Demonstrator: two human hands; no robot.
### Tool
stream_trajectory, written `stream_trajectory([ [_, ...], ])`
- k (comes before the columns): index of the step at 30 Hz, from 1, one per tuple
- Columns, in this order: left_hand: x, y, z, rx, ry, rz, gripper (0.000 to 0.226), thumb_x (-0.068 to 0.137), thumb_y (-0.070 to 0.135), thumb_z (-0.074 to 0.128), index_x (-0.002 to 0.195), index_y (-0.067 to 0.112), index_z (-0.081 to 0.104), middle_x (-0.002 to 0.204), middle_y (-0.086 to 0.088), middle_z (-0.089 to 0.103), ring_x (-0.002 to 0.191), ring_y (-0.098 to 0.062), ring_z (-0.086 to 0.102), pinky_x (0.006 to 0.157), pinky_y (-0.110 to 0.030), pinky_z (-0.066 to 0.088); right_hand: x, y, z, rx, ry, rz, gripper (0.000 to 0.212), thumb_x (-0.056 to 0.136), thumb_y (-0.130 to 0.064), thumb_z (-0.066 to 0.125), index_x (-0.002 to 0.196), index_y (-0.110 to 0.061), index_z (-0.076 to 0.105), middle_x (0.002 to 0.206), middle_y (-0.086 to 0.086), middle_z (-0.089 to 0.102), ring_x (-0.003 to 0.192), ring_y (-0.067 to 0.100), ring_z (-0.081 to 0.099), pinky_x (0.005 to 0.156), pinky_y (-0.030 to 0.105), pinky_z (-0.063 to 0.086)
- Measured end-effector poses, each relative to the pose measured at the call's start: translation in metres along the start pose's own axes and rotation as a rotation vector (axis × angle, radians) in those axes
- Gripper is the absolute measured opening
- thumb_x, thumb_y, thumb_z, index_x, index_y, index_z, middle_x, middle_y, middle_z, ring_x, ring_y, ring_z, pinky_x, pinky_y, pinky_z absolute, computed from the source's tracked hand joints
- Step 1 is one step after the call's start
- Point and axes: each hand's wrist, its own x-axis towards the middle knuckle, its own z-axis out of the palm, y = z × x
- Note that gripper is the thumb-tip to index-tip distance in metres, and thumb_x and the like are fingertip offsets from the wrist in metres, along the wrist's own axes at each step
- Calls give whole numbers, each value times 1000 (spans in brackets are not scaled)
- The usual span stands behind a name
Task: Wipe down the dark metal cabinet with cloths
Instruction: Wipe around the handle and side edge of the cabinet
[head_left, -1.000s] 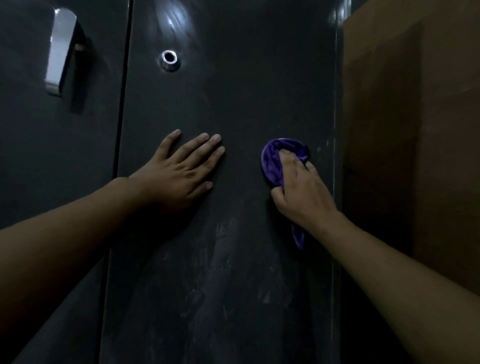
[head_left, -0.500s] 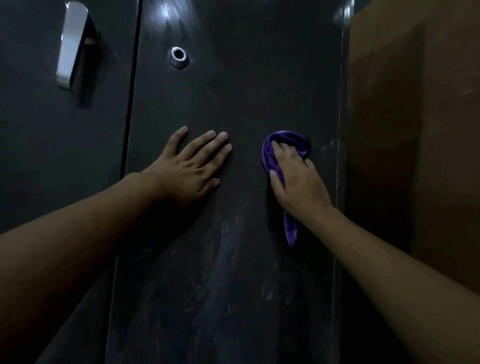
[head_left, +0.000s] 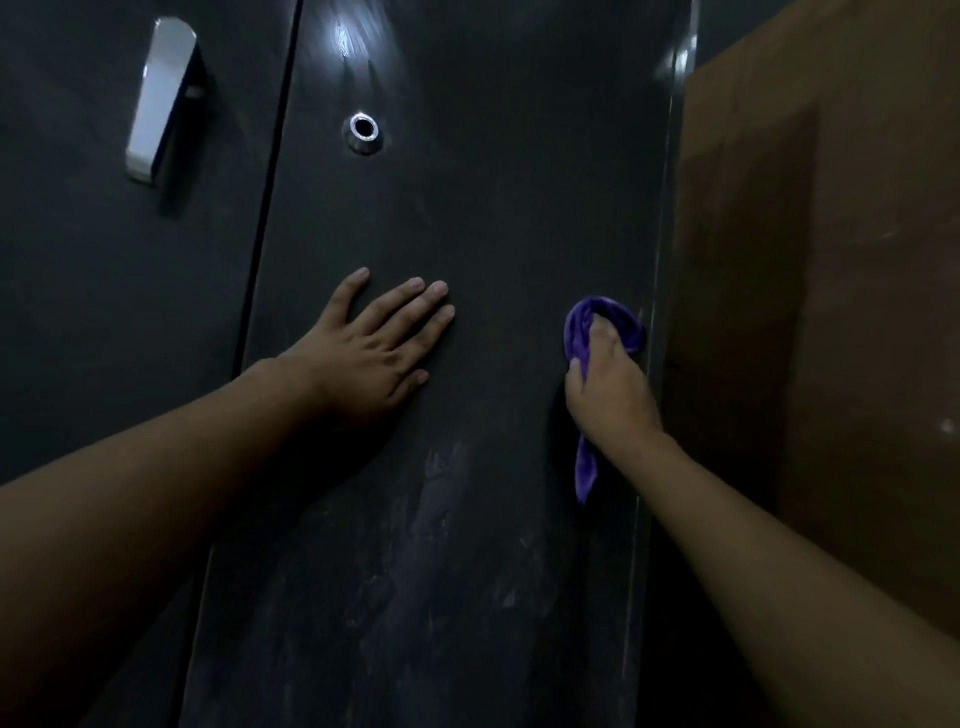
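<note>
The tall dark metal cabinet (head_left: 104, 322) fills the view, its right door (head_left: 493, 218) streaked with pale smears (head_left: 441, 499) low down. Beside it stands a flat brown board (head_left: 831, 338). The left hand (head_left: 374, 353) lies flat and spread on the door, holding nothing; the right hand (head_left: 610, 397) bunches the small purple cloth (head_left: 577, 335) against the door's right edge. Risk: the cloth's loose tail could snag that edge, or the bunched wad could miss the smears below. Pressing 1 palm may leave fresh prints.

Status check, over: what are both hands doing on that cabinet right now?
Left hand flat on the cabinet door. Right hand grips purple cloth against door's right edge. Smudges show below; nothing in the way.
</note>
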Motion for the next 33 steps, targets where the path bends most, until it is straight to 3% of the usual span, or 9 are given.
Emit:
stream_trajectory([
  [4, -1, 1, 2, 15, -3, -8, 72, 76, 50, -30, 141, 24, -41, 153, 0, -41, 145, -16, -30, 114, -55, -21, -2, 20, -9, -79, -122, -37, 63, 104, -18, 45, 158, -11, 14, 163, 10, 24, 141, 30, 40, 114, 41, 36],
  [9, 0, -2, 5, 17, 13, 6, 76, 77, 51, -28, 148, 23, -34, 156, 0, -37, 141, -15, -32, 114, -55, -19, 42, 28, -24, -60, -84, 164, 62, 104, -15, 44, 158, -5, 14, 161, 16, 26, 141, 32, 40, 114, 43, 36],
  [14, 0, 0, 12, 8, 78, 11, 66, 91, 52, -11, 151, 25, -18, 160, 0, -18, 150, -16, -10, 117, -53, -12, 16, 43, -12, 14, -33, 222, 59, 101, -10, 45, 156, -8, 22, 153, 20, 38, 132, 35, 49, 108, 43, 43],
  [21, 1, 4, 8, 39, 13, -21, 66, 74, 49, -33, 131, 23, -53, 143, 0, -51, 140, -16, -33, 113, -56, -20, -5, 63, -16, 20, -132, 204, 61, 102, -13, 46, 157, -15, 21, 144, 19, 48, 120, 34, 56, 101, 38, 44],
  [24, 1, 0, 16, 38, 102, -18, 68, 82, 51, -26, 142, 23, -39, 155, -1, -35, 147, -17, -21, 115, -56, -15, 20, 49, -30, 92, -112, 211, 63, 103, -10, 44, 159, -14, 16, 158, 16, 31, 141, 32, 38, 118, 39, 29],
  [27, 4, -2, 19, 49, 129, 26, 67, 97, 51, 2, 157, 22, -1, 165, -6, 1, 153, -23, 10, 117, -57, -3, 30, 40, -30, 188, -81, 241, 66, 104, -10, 44, 160, -18, 11, 164, 12, 20, 147, 31, 29, 121, 39, 23],
  [28, 4, -2, 19, 39, 129, 23, 67, 97, 51, 7, 158, 22, 4, 165, -6, 5, 153, -23, 11, 117, -57, -3, 27, 39, -28, 202, -67, 247, 67, 103, -10, 45, 160, -20, 10, 164, 11, 21, 146, 31, 31, 121, 41, 26],
  [31, 5, -2, 25, 74, 193, -10, 69, 93, 53, -10, 155, 24, -14, 164, -2, -13, 150, -17, -7, 116, -55, -12, 5, 43, -14, 156, -42, 247, 71, 99, -5, 48, 159, -20, 13, 158, 13, 32, 138, 30, 42, 115, 42, 37],
  [33, 5, 0, 23, 77, 214, -21, 69, 96, 52, -3, 158, 22, 0, 164, -3, -4, 152, -19, 7, 117, -55, -6, -8, 48, -9, 101, -47, 246, 74, 96, -3, 50, 159, -19, 14, 154, 14, 37, 134, 29, 47, 110, 44, 43],
])
